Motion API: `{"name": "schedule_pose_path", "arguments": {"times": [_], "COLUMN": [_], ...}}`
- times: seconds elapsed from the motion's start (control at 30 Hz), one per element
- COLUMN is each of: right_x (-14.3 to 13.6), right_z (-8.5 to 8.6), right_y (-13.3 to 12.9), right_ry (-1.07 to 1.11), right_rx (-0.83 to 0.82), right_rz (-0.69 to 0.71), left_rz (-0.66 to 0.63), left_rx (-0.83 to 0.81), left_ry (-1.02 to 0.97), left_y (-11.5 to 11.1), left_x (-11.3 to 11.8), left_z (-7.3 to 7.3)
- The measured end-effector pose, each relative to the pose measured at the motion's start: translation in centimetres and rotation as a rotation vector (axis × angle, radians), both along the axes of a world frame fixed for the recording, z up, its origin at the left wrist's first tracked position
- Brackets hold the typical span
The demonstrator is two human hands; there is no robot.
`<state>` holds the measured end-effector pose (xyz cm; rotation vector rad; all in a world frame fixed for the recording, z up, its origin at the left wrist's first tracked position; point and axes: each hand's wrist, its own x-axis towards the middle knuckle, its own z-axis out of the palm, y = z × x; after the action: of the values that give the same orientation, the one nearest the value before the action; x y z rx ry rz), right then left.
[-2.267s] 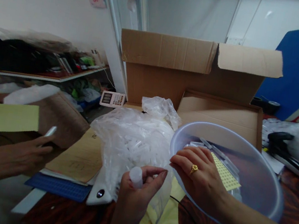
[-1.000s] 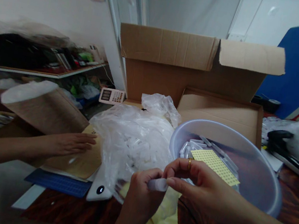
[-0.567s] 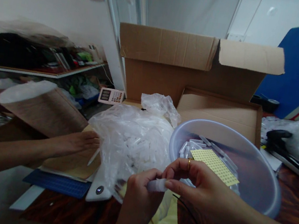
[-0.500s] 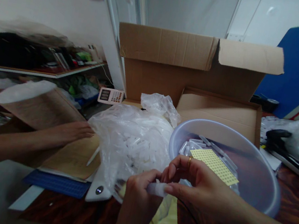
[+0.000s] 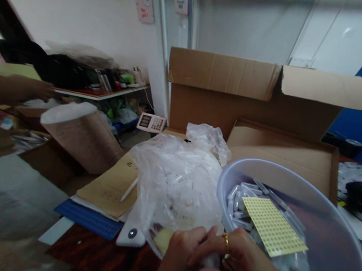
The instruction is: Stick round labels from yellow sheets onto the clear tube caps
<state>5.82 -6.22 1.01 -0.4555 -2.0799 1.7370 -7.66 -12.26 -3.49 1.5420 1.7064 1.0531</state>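
Observation:
My left hand (image 5: 182, 255) is closed around a small translucent plastic tube (image 5: 212, 261), low in the middle of the view. Only a blurred part of the tube shows between the hands. My right hand (image 5: 236, 263), with a ring on one finger, presses against my left, its thumb and fingers closed about the same tube. Just beyond them lies a clear plastic bag (image 5: 175, 189) of small whitish pieces. Close on the right, a translucent basin (image 5: 337, 252) holds several clear plastic tubes (image 5: 242, 200) and a yellow sheet of small labels (image 5: 272, 228).
An open cardboard box (image 5: 206, 107) stands behind the bag. Left of it are a calculator (image 5: 151, 123), a brown notebook (image 5: 107, 188) with a white pen (image 5: 129, 189), a blue mat (image 5: 90, 218) and a large roll (image 5: 81, 135). A co-worker's arm (image 5: 10, 88) reaches in at far left.
The view has swung left, so things sit further right and slightly lower. The co-worker's hand has left the notebook and now holds a yellow sheet. My fingers have closed further over the tube.

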Motion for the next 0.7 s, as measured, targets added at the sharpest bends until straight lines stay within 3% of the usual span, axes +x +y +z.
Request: {"name": "schedule_pose_path", "arguments": {"times": [0.07,0.1,0.17,0.23,0.33,0.43,0.53,0.7], "right_x": [-1.2,-2.2,-4.5,-7.0,-9.7,-10.4,-9.4,-6.5], "right_z": [0.5,0.7,0.9,0.8,0.1,-0.3,0.4,4.6], "right_y": [0.7,1.3,3.0,4.9,7.3,9.2,11.7,17.3], "right_ry": [-0.051,-0.046,-0.068,-0.249,-0.421,-0.632,-0.781,-0.815], "right_rx": [0.189,0.317,0.714,1.16,1.339,1.347,1.322,1.293], "right_rz": [-0.078,-0.12,-0.148,-0.051,0.026,-0.124,-0.279,-0.445], "left_rz": [0.056,0.142,0.46,0.796,0.826,0.705,0.589,0.444], "left_rx": [0.049,0.104,0.221,0.236,0.067,0.04,0.03,0.099], "left_ry": [0.018,0.039,0.202,0.324,0.043,-0.144,-0.392,-0.828], "left_y": [-0.2,-0.3,-0.1,0.5,1.5,2.1,2.8,6.3], "left_x": [-1.0,-1.8,-4.2,-7.0,-10.4,-12.1,-12.7,-13.8], "left_z": [-0.7,-1.0,-1.5,-1.7,-1.7,-1.0,1.7,11.1]}}
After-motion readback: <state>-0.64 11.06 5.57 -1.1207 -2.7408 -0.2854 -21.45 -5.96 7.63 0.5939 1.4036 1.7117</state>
